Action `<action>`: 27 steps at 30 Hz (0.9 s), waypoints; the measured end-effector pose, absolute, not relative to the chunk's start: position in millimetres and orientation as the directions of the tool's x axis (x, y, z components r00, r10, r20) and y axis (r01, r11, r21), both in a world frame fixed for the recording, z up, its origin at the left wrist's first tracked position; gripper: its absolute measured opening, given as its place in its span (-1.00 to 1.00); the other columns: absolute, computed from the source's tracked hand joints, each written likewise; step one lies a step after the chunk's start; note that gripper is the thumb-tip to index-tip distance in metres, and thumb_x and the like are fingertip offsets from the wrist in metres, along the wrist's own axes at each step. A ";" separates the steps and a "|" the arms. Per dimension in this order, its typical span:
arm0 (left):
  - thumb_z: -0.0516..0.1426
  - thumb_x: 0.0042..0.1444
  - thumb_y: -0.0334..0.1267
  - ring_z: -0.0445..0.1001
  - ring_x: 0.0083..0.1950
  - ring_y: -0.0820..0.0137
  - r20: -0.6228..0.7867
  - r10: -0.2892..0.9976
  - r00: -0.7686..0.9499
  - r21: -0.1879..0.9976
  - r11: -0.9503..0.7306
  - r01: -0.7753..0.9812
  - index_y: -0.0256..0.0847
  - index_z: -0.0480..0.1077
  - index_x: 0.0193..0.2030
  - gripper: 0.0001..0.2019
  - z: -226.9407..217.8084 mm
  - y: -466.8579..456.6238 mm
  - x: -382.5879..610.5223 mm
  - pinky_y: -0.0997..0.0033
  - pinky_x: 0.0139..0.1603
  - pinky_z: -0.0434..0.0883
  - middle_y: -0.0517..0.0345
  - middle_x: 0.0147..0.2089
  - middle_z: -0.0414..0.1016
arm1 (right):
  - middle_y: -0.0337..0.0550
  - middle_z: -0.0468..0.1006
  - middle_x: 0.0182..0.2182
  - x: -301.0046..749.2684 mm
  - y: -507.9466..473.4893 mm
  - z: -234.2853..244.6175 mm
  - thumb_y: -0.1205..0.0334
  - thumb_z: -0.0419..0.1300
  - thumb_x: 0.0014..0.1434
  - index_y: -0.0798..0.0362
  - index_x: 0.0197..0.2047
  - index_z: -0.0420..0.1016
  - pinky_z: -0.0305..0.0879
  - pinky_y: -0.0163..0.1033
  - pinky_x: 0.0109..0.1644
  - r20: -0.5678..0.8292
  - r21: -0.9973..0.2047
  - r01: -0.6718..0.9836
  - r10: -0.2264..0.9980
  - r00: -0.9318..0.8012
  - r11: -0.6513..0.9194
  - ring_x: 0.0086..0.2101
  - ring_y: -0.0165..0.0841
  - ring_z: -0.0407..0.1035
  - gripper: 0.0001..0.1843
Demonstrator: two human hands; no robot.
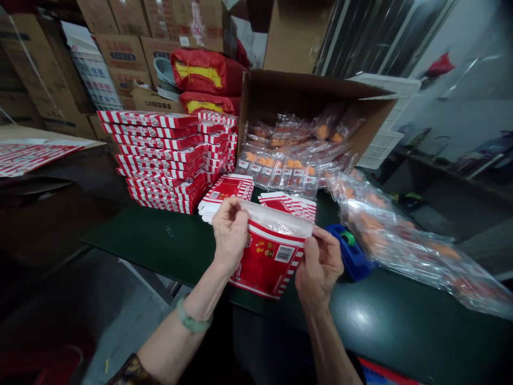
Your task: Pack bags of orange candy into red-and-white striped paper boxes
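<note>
Between my two hands is a red-and-white striped packaging bag (260, 266) with a barcode and a pale, clear-looking upper edge. My left hand (231, 232) pinches its upper left corner, thumb on the near side. At the upper right corner, my right hand (321, 262) grips it the same way. The bag tilts toward me above the front of the dark green table (172, 246). Just behind it lie a stack of similar red printed bags (230, 188) and a second striped pile (290, 205). A blue tape dispenser (355, 259) stands right of my right hand.
Flat striped boxes (160, 160) are piled high at the left. An open carton (316, 88) on its side spills clear packets (276, 168) of orange items. More clear packets (385, 230) spread along the right. Brown cartons (124, 51) and red bundles (210, 75) stand behind.
</note>
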State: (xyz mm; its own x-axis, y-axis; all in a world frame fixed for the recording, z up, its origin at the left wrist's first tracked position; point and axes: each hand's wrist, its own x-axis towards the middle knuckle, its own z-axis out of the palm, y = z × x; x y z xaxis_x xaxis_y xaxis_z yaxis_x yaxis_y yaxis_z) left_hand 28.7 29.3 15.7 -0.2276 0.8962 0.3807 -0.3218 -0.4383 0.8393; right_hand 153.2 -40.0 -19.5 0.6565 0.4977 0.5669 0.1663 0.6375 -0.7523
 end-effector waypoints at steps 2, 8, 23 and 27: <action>0.11 -0.16 -0.46 0.20 -0.48 0.59 0.324 0.920 -0.221 0.842 -0.387 -0.375 -0.25 0.33 -0.41 -0.88 18.1 32.5 32.1 0.60 -0.45 0.18 0.33 -0.49 0.26 | -0.12 0.44 -0.21 152.4 -41.6 -19.3 0.33 0.15 0.16 0.02 -0.16 0.41 0.33 -0.12 -0.04 0.710 -0.664 0.385 0.380 0.592 0.641 -0.16 -0.34 0.38 -0.85; 0.13 -0.18 -0.46 0.25 -0.49 0.58 0.288 0.938 -0.194 0.849 -0.344 -0.401 -0.21 0.29 -0.28 -0.75 21.7 31.8 36.2 0.60 -0.46 0.19 0.32 -0.45 0.30 | -0.09 0.44 -0.23 166.3 -47.2 -10.2 0.42 0.10 0.16 0.02 -0.11 0.40 0.35 -0.13 -0.14 0.867 -0.497 0.669 0.355 0.350 0.553 -0.21 -0.32 0.38 -0.77; 0.16 0.07 -0.26 0.41 -0.20 0.37 0.620 0.771 -0.142 0.775 -0.630 -0.037 -0.22 0.48 -0.49 -0.84 14.5 17.2 15.4 0.41 -0.17 0.33 0.14 -0.32 0.43 | -0.19 0.33 -0.35 169.1 -59.4 3.5 0.28 0.01 0.25 0.05 -0.37 0.41 0.23 -0.27 -0.27 0.684 -0.726 0.418 0.640 0.352 0.546 -0.34 -0.41 0.29 -0.79; 0.11 0.08 -0.31 0.41 -0.11 0.31 0.619 0.778 -0.107 0.755 -0.627 -0.192 -0.20 0.54 -0.40 -0.84 5.9 11.8 7.3 0.34 -0.08 0.32 0.09 -0.23 0.46 | -0.24 0.37 -0.31 161.3 -66.0 10.4 0.27 0.18 0.13 -0.05 -0.17 0.28 0.29 -0.28 -0.24 0.508 -0.834 0.074 0.710 0.488 0.546 -0.33 -0.42 0.33 -0.80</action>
